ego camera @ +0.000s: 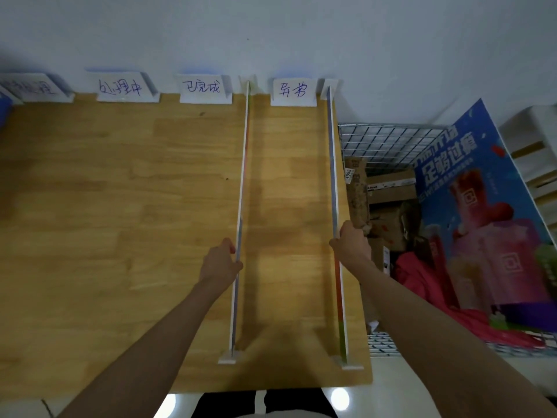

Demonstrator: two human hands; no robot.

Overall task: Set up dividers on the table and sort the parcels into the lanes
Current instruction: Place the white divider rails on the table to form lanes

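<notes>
on the wooden table (pixel 120 206), two thin dividers stand upright in white end feet, running front to back w/ one lane btwn them. left hand (pixel 221 262) grips the left divider (pixel 244 176); right hand (pixel 351 241) grips the right divider (pixel 333 164) near the table's right edge. parcels sit in a wire basket (pixel 379 140) beside the table. four label cards (pixel 294 92) along the back edge.

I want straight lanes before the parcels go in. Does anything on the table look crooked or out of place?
Nothing stands out. The two dividers, the left divider held by the left hand and the right divider held by the right hand, stand upright in white feet. The label cards line the wall.
</notes>
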